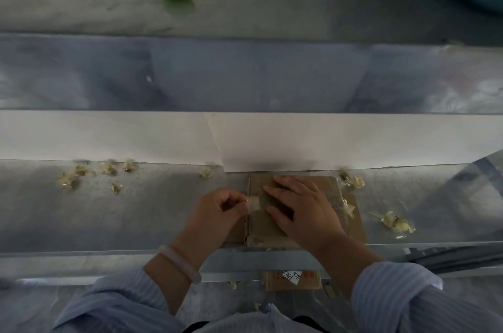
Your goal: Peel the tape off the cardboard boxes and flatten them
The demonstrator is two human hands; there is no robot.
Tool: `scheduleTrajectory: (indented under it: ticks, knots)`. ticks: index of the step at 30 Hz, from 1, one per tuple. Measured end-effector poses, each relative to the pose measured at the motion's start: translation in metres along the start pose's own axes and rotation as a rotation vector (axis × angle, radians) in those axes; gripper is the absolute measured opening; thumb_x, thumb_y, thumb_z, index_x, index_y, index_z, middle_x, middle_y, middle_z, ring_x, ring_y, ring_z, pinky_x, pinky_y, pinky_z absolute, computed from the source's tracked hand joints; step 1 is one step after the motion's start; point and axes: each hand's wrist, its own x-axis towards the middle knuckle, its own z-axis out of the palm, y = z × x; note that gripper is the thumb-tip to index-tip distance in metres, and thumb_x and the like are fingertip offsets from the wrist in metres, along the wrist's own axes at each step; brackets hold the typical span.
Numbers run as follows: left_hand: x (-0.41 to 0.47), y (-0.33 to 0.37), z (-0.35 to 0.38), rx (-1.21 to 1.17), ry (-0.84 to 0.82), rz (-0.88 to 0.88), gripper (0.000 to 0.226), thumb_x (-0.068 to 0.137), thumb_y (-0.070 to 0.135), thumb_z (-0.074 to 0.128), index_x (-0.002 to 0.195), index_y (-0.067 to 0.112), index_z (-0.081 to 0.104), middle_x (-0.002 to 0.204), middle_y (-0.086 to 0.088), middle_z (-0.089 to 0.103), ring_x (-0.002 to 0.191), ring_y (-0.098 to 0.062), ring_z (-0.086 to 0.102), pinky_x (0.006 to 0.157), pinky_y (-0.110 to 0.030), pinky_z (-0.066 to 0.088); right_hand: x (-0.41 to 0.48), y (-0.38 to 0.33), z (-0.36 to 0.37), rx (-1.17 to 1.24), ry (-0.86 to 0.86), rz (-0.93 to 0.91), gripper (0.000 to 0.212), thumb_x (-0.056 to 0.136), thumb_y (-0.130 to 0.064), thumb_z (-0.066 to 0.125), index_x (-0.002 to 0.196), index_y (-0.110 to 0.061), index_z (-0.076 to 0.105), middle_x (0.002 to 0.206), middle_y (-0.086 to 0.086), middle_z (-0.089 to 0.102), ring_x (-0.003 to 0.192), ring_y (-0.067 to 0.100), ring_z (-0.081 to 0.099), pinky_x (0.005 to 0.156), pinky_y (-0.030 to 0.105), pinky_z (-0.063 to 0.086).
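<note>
I have the right hand [304, 210] spread flat on the box [261, 224], fingers straight and pressing down, so the cardboard cannot slide or lift while the tape is pulled. The left hand [217, 210] pinches a strip of tape [253, 203] between thumb and fingertips at the box's left edge. I judge the pull should run leftward, away from the pressing hand. The box lies on the table [136, 218] near its front edge, right before me and close to the white strip behind. It looks already flat: brown, creased, with faint print towards its right side. It seems to rest on another cardboard sheet [356, 224] that shows past its right edge. The tape is clear, yellowish and crumpled where pinched. Balled scraps [66, 181] of the same tape lie to either side, out of the way.
</note>
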Motion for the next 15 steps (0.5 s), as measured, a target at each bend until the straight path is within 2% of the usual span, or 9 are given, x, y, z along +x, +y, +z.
scheduleTrajectory:
  ticks: [4, 7, 9, 12, 15]
  knots:
    - [0.004, 0.005, 0.001, 0.070, -0.035, 0.035, 0.026, 0.080, 0.019, 0.075, 0.072, 0.042, 0.069, 0.070, 0.007, 0.067, 0.068, -0.012, 0.061, 0.071, -0.036, 0.053, 0.001, 0.001, -0.002, -0.013, 0.016, -0.063, 0.037, 0.086, -0.052, 0.053, 0.115, -0.036, 0.070, 0.122, -0.015, 0.064, 0.118, 0.012, 0.050, 0.104, 0.031, 0.038]
    - [0.009, 0.012, 0.006, 0.119, -0.075, 0.073, 0.026, 0.082, 0.017, 0.073, 0.067, 0.037, 0.066, 0.066, 0.010, 0.066, 0.062, -0.005, 0.056, 0.066, -0.032, 0.050, 0.002, 0.001, -0.003, 0.014, 0.018, -0.066, 0.039, 0.082, -0.058, 0.055, 0.106, -0.034, 0.074, 0.120, -0.016, 0.065, 0.117, 0.011, 0.050, 0.103, 0.033, 0.038]
    - [0.012, 0.016, 0.010, 0.152, -0.104, 0.092, 0.028, 0.085, 0.015, 0.070, 0.068, 0.036, 0.064, 0.069, 0.012, 0.067, 0.067, -0.004, 0.060, 0.069, -0.030, 0.051, 0.004, 0.002, -0.004, 0.058, 0.008, -0.044, 0.043, 0.077, -0.064, 0.057, 0.099, -0.033, 0.076, 0.118, -0.018, 0.065, 0.114, 0.010, 0.053, 0.102, 0.033, 0.039]
    - [0.016, 0.023, 0.014, 0.151, -0.157, 0.087, 0.028, 0.089, 0.011, 0.064, 0.074, 0.036, 0.064, 0.079, 0.005, 0.071, 0.080, -0.013, 0.067, 0.079, -0.039, 0.055, 0.011, 0.004, -0.006, 0.126, -0.015, 0.002, 0.044, 0.074, -0.070, 0.057, 0.087, -0.033, 0.076, 0.108, -0.023, 0.066, 0.109, 0.006, 0.057, 0.100, 0.035, 0.039]
    - [0.018, 0.022, 0.015, 0.146, -0.189, 0.079, 0.031, 0.087, 0.010, 0.067, 0.074, 0.038, 0.067, 0.076, 0.005, 0.071, 0.075, -0.012, 0.068, 0.078, -0.043, 0.057, 0.016, 0.006, -0.005, 0.187, -0.017, 0.037, 0.040, 0.072, -0.069, 0.059, 0.081, -0.034, 0.075, 0.099, -0.026, 0.069, 0.110, 0.003, 0.058, 0.102, 0.039, 0.038]
